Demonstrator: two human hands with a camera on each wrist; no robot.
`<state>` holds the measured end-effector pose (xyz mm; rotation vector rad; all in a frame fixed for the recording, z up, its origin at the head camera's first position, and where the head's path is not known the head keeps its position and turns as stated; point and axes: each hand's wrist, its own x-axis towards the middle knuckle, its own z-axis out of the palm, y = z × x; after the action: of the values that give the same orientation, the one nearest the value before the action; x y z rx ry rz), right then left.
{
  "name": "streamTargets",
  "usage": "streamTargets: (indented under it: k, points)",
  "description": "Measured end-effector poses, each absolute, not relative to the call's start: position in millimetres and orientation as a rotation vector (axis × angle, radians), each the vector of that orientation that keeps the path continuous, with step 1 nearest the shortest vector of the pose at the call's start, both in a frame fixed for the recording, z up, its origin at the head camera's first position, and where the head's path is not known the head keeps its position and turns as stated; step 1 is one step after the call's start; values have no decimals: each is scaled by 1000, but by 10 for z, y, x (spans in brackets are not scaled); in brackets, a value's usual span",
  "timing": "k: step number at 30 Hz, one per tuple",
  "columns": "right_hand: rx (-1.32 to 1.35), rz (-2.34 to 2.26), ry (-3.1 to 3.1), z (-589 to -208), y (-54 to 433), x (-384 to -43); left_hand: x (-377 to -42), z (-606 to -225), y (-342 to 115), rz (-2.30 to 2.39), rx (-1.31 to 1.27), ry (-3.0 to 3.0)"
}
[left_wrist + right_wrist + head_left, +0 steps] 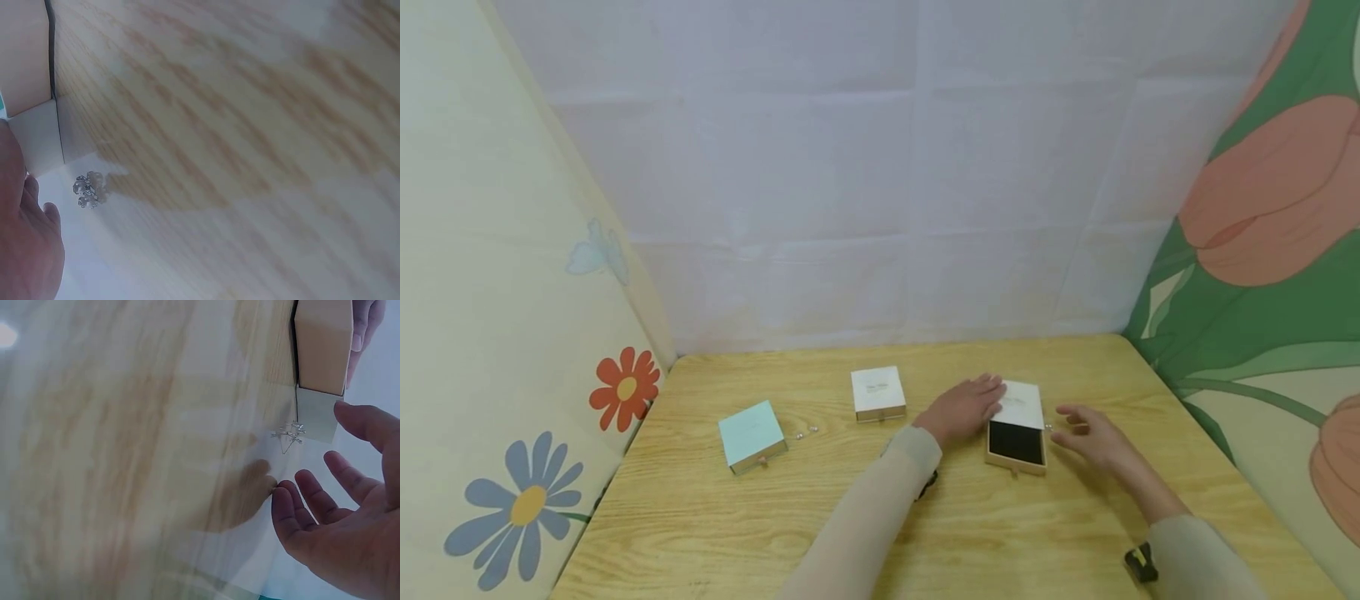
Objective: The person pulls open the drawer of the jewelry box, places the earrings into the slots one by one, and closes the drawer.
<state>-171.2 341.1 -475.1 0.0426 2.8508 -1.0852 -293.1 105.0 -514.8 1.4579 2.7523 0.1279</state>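
Observation:
On the right of the table, a white drawer box (pixel 1021 404) has its black-lined drawer (pixel 1015 442) pulled out toward the near side. My left hand (pixel 964 408) rests its fingers on the box's upper left side. To the right of the box, my right hand (pixel 1093 437) hovers with loosely bent, spread fingers and nothing between them. Between that hand and the box lies a small silvery piece of jewellery (pixel 289 432) on the table. In the left wrist view, a pearl-like silvery jewellery piece (pixel 90 189) lies near the left hand (pixel 28 244).
A second white box (pixel 878 393) stands closed at the back middle. At the left is a closed light-blue box (pixel 752 435), with small pearl-like pieces (pixel 807 432) beside it. Printed walls border the wooden table (pixel 700 533) on both sides.

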Motion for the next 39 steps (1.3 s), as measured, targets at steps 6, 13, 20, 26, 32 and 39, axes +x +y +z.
streamTargets:
  k: [6,13,20,26,32,39]
  points:
    - [31,-1070,2861,-4809,3430,-1809,-2958,-5192,1062,132,1456,2751]
    - [-25,-1055,2881,-4895,3453,-1881,-2955,-5167,1051,126,1465,2762]
    - [-11,-1042,2884,-4946,3457,-1898,-2925,-5083,1039,135,1453,2749]
    - [12,-1010,2899,-4929,3426,-1893,-2917,-5086,1038,148,1440,2744]
    - [19,-981,2905,-4869,3382,-1886,-2926,-5118,1042,155,1435,2748]
    - [78,-944,2898,-4875,3388,-1930,-2924,-5131,1057,148,1436,2750]
